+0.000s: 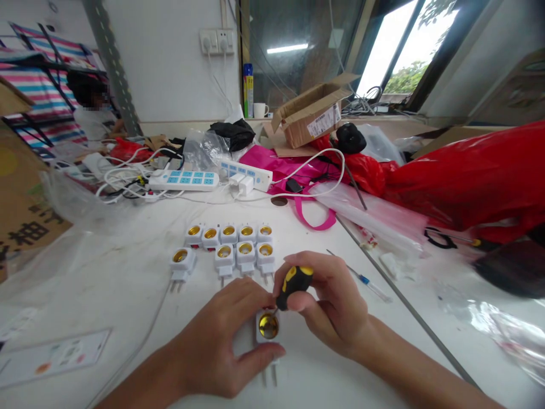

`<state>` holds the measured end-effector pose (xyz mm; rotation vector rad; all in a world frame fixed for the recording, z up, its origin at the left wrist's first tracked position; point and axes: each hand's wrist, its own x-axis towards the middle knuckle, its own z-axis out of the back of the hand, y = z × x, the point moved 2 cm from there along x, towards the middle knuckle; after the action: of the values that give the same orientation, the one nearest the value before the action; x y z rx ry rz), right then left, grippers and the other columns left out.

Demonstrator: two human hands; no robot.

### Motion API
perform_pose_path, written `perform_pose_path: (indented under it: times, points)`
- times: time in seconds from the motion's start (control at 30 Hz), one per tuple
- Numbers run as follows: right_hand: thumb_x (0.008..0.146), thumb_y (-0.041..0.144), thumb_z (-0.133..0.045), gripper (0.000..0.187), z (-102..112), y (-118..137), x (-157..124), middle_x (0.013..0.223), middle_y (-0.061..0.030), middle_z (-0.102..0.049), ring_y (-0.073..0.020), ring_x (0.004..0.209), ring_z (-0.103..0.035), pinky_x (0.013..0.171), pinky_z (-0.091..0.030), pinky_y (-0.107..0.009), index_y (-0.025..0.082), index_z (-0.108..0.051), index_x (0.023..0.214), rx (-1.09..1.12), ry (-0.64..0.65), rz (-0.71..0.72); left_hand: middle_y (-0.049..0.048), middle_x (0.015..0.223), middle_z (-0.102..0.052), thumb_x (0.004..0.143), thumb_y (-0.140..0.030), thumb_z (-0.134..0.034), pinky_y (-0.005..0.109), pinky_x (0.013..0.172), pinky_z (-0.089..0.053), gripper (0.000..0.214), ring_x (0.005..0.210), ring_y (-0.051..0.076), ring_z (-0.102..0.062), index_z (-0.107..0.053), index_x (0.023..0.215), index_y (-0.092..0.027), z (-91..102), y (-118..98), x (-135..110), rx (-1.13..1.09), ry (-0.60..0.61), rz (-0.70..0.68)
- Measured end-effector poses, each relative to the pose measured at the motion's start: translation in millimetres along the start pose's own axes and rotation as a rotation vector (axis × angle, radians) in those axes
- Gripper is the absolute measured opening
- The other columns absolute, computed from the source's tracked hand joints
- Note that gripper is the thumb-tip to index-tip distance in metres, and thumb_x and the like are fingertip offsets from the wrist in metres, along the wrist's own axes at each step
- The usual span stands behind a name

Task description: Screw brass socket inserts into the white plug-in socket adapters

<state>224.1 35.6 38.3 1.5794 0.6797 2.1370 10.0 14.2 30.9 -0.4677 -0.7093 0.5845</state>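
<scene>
Low in the middle of the head view, my left hand (225, 335) is closed around a white plug-in lamp socket (268, 326) with a brass-coloured threaded cup. Its two metal prongs point toward me. My right hand (327, 301) grips a short black-and-yellow screwdriver (294, 286), tilted, with its shaft reaching down to the far edge of the socket. Where exactly the tip meets the socket is hard to make out. Just beyond my hands, several similar lamp sockets (246, 254) stand in two rows, and one socket (181, 261) sits a little apart to the left.
To the right lies a thin screwdriver with a blue collar (364, 279). White power strips (184, 180) and tangled cables are at the back. A cardboard box (310, 113), a pink bag (315, 218) and red plastic (468, 176) crowd behind. A person (96, 108) is at far left.
</scene>
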Motion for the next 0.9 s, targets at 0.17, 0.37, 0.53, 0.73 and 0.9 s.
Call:
perform_pose_path:
  times: [0.17, 0.37, 0.53, 0.73, 0.9]
  points:
    - [0.109, 0.04, -0.071, 0.045, 1, -1, -2, 0.101, -0.005, -0.079, -0.0176, 0.079, -0.078, 0.068, -0.067, -0.027, 0.028, -0.053, 0.149, -0.015, 0.0, 0.002, 0.0106, 0.125, -0.076, 0.093, -0.019, -0.08, 0.041, 0.101, -0.063, 0.05, 0.116, 0.029, -0.075, -0.059, 0.138, -0.027, -0.6, -2, 2, 0.041, -0.011, -0.085]
    - [0.109, 0.043, -0.071, 0.045, 1, 4, 0, 0.1, -0.0051, -0.08, -0.0178, 0.081, -0.08, 0.073, -0.068, -0.028, 0.028, -0.055, 0.148, -0.056, -0.009, 0.011, 0.0081, 0.121, -0.077, 0.093, -0.018, -0.082, 0.035, 0.098, -0.064, 0.049, 0.111, 0.024, -0.074, -0.06, 0.136, -0.026, -0.4, -1, 1, 0.027, 0.001, -0.089]
    - [0.109, 0.042, -0.073, 0.045, 3, 9, 4, 0.096, -0.0027, -0.079, -0.0173, 0.081, -0.08, 0.078, -0.068, -0.03, 0.03, -0.056, 0.148, -0.03, 0.005, 0.004, 0.0095, 0.118, -0.077, 0.099, -0.023, -0.079, 0.037, 0.096, -0.064, 0.036, 0.107, 0.024, -0.074, -0.063, 0.131, -0.023, 0.4, -3, 0, 0.062, -0.003, -0.086]
    - [0.107, 0.039, -0.075, 0.05, 3, 15, 4, 0.1, -0.0031, -0.08, -0.0171, 0.078, -0.08, 0.074, -0.069, -0.027, 0.033, -0.056, 0.153, -0.009, 0.032, -0.017, 0.0084, 0.11, -0.076, 0.1, -0.026, -0.079, 0.035, 0.089, -0.063, 0.024, 0.1, 0.023, -0.073, -0.067, 0.12, -0.022, -2.8, -3, -2, 0.051, -0.027, -0.083]
    - [0.108, 0.039, -0.075, 0.047, 2, 13, 1, 0.1, -0.0033, -0.081, -0.0174, 0.08, -0.081, 0.075, -0.069, -0.028, 0.031, -0.058, 0.151, -0.014, 0.048, -0.043, 0.0076, 0.108, -0.075, 0.1, -0.027, -0.08, 0.034, 0.089, -0.061, 0.024, 0.1, 0.023, -0.072, -0.067, 0.12, -0.022, -2.3, -2, -1, 0.04, -0.028, -0.081]
